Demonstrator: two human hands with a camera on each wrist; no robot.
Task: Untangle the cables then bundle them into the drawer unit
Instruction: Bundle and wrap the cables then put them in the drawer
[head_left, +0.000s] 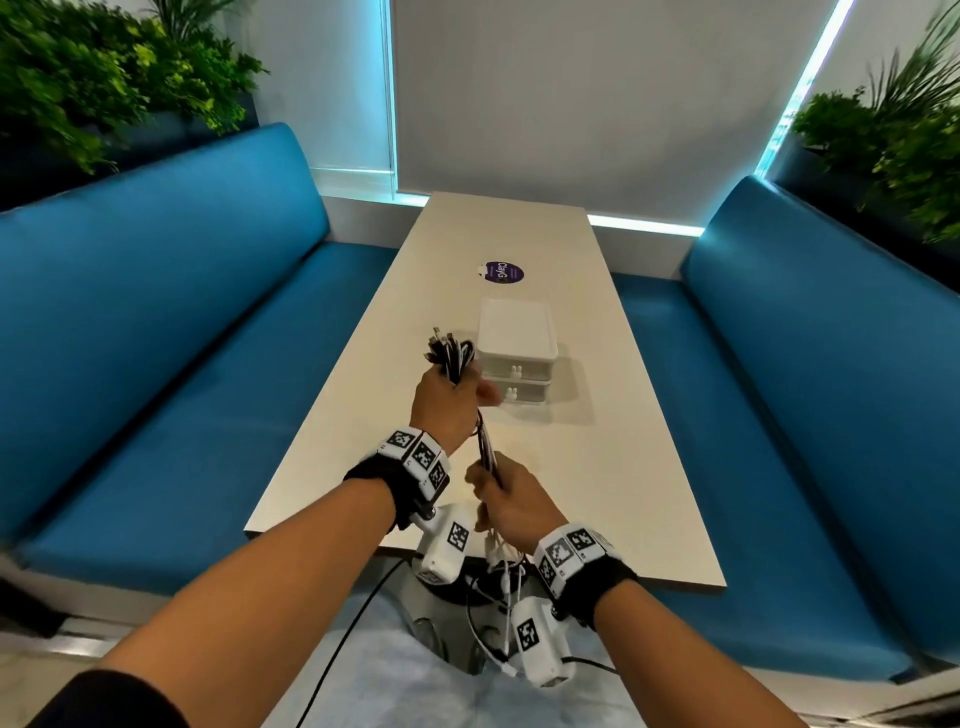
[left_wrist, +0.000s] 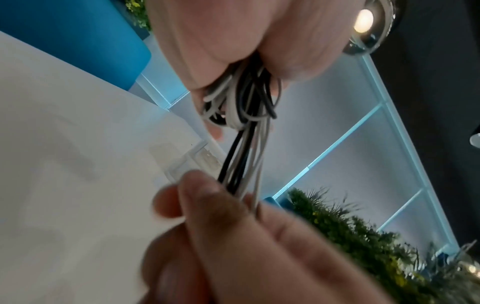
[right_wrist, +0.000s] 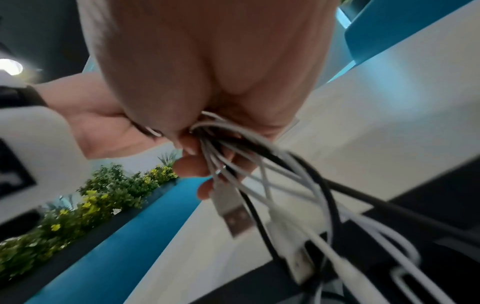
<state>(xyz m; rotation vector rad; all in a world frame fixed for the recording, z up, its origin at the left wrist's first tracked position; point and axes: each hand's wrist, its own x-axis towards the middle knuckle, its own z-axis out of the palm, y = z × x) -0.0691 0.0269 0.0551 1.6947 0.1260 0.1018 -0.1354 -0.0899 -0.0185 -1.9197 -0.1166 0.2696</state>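
A bundle of black and white cables (head_left: 453, 357) runs between both hands above the table (head_left: 597, 467). My left hand (head_left: 448, 399) grips the folded upper end, with loops and plugs sticking out above the fist. My right hand (head_left: 511, 501) grips the lower part nearer the table's front edge. Loose ends with USB plugs (right_wrist: 235, 218) hang below the right hand, past the table edge. In the left wrist view the cables (left_wrist: 240, 164) stretch taut from my left palm down to the right hand's fingers (left_wrist: 215, 205). The white two-drawer unit (head_left: 517, 358) stands just right of the left hand, both drawers closed.
A purple round sticker (head_left: 500, 272) lies on the table beyond the drawer unit. Blue benches (head_left: 182, 364) flank the table on both sides, with plants (head_left: 93, 78) behind them. A black cable (head_left: 353, 623) hangs below the table's front edge.
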